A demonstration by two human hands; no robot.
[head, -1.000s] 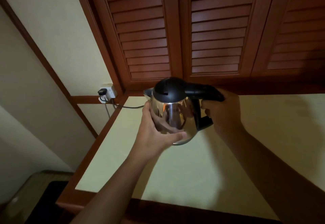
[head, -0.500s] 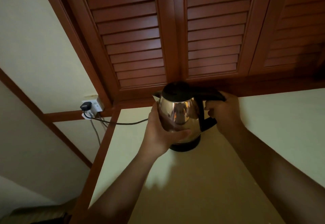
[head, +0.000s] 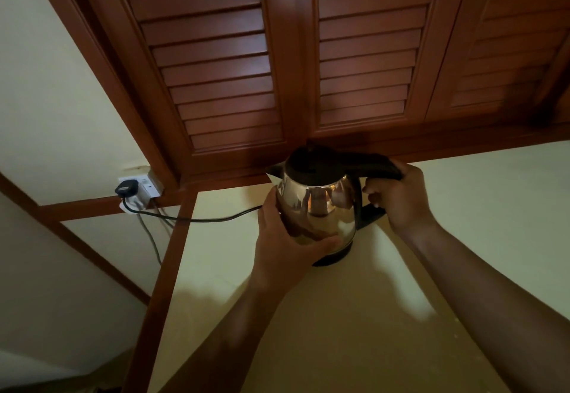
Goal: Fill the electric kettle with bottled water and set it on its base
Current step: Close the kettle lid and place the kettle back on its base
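A shiny steel electric kettle (head: 320,207) with a black lid and handle stands upright on its black base (head: 334,257) at the back of the pale counter (head: 354,331). My right hand (head: 398,198) grips the black handle from the right. My left hand (head: 283,244) cups the kettle's lower left side, thumb across the front. No water bottle is in view.
A black cord (head: 197,218) runs left from the base to a plug (head: 125,189) in a white wall socket (head: 145,187). Dark wooden louvred doors (head: 277,53) rise right behind the kettle. The counter's wooden left edge (head: 166,263) drops off beside a cream wall.
The kettle went from held in the air above the counter to down onto its black base near the back. Both hands kept their hold, and my view shifted closer.
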